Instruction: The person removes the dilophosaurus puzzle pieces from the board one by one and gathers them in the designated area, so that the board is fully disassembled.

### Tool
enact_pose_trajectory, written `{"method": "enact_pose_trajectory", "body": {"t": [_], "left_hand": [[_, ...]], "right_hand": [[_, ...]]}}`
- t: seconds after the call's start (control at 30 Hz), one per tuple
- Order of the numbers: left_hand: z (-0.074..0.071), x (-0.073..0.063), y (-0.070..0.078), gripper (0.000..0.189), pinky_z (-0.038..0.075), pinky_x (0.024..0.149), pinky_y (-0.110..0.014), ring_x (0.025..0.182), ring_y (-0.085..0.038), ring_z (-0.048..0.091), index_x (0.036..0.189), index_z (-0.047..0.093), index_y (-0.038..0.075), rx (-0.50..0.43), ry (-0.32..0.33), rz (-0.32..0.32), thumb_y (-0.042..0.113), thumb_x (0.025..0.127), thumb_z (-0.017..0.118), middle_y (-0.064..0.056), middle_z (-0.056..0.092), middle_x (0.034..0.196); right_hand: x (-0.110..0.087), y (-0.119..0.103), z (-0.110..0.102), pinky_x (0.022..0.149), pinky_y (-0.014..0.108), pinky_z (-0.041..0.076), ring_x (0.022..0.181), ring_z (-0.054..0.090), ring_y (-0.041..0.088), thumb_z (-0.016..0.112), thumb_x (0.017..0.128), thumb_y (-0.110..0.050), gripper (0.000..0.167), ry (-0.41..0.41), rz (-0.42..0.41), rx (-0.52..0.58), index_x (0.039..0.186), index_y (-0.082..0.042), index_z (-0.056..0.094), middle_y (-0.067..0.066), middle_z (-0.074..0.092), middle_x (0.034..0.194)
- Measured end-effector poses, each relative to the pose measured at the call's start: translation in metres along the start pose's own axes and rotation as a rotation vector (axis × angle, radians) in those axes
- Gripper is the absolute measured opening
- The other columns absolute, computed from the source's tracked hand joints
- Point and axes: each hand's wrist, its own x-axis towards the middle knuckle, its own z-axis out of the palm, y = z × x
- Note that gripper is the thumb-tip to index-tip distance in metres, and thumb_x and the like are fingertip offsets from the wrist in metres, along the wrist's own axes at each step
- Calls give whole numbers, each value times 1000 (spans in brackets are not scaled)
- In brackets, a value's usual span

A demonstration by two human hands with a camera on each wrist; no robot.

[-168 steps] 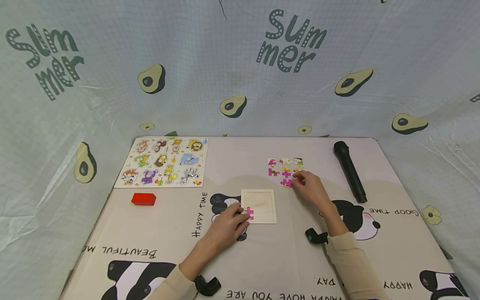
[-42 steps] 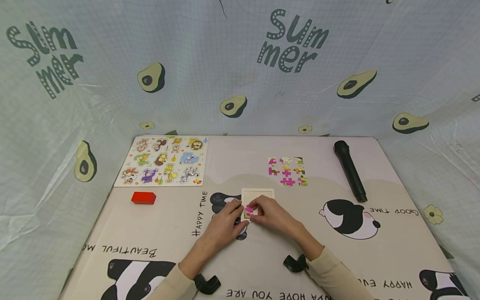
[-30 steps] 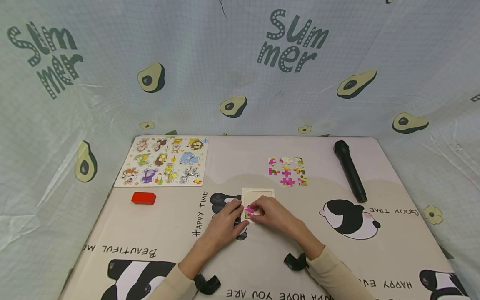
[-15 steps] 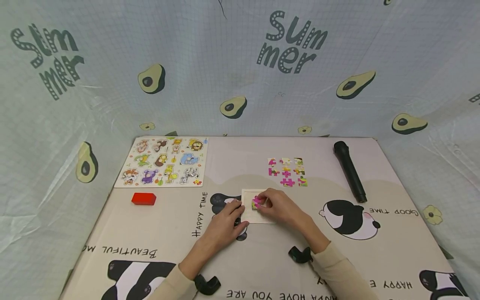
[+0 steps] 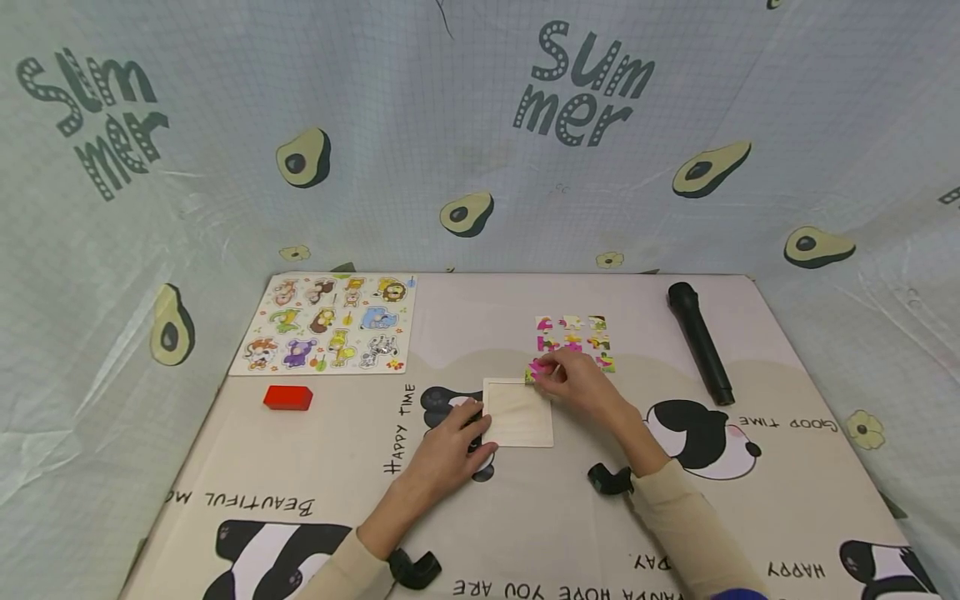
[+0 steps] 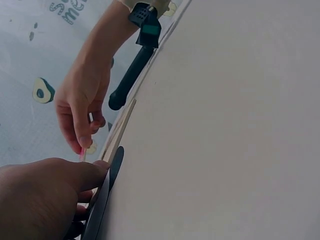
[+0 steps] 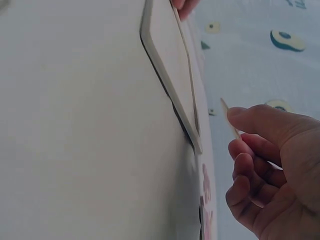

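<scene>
A pink and green jigsaw puzzle piece [image 5: 534, 372] is pinched between the thumb and fingers of my right hand [image 5: 588, 390], beyond the far right part of a square wooden puzzle tray [image 5: 519, 417]. The right wrist view shows this piece [image 7: 225, 106] edge-on at the thumb tip. My left hand [image 5: 444, 450] rests against the tray's left side, fingertips and thumb right at the rim. The tray's pale inside is bare. Several loose jigsaw pieces [image 5: 597, 322] lie in rows behind my right hand, which hides part of them.
A white animal puzzle board [image 5: 352, 325] lies at the back left, with a red block [image 5: 288, 397] in front of it. A black microphone-like stick [image 5: 701, 342] lies at the right. Avocado-print cloth [image 5: 480, 125] hangs behind the table.
My right hand has lifted the jigsaw piece from the tray's lower left corner and carried it up and right, past the far rim. My left hand has stayed at the tray's left side.
</scene>
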Motion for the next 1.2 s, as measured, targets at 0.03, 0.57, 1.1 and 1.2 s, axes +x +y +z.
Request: {"method": "enact_pose_trajectory", "body": {"t": [0.03, 0.57, 1.1, 1.2], "left_hand": [[0, 0, 0, 44, 48, 111, -42, 134, -31, 56, 126, 70, 8, 2, 1, 0, 39, 94, 69, -12, 59, 139], [0, -1, 2, 43, 48, 110, -40, 133, -30, 57, 125, 71, 9, 15, 13, -6, 37, 93, 71, -11, 60, 138], [0, -3, 4, 42, 50, 108, -43, 134, -30, 56, 125, 71, 10, 20, 10, -10, 37, 93, 70, -10, 61, 138], [0, -3, 4, 42, 50, 108, -43, 134, -30, 56, 125, 71, 10, 20, 7, -17, 38, 93, 70, -10, 61, 138]], "right_hand": [[2, 2, -2, 68, 22, 50, 76, 57, 12, 78, 87, -14, 27, 10, -5, 4, 110, -2, 71, 5, 69, 91], [15, 24, -6, 71, 30, 48, 80, 55, 16, 78, 87, -18, 25, 42, -3, -122, 107, -2, 73, 6, 61, 89], [12, 25, -6, 66, 27, 39, 77, 48, 16, 75, 90, -17, 18, -4, 27, -176, 99, -3, 72, 4, 55, 84], [12, 25, -6, 66, 28, 38, 78, 48, 17, 75, 90, -18, 19, -3, 42, -181, 99, -2, 71, 5, 54, 85]]}}
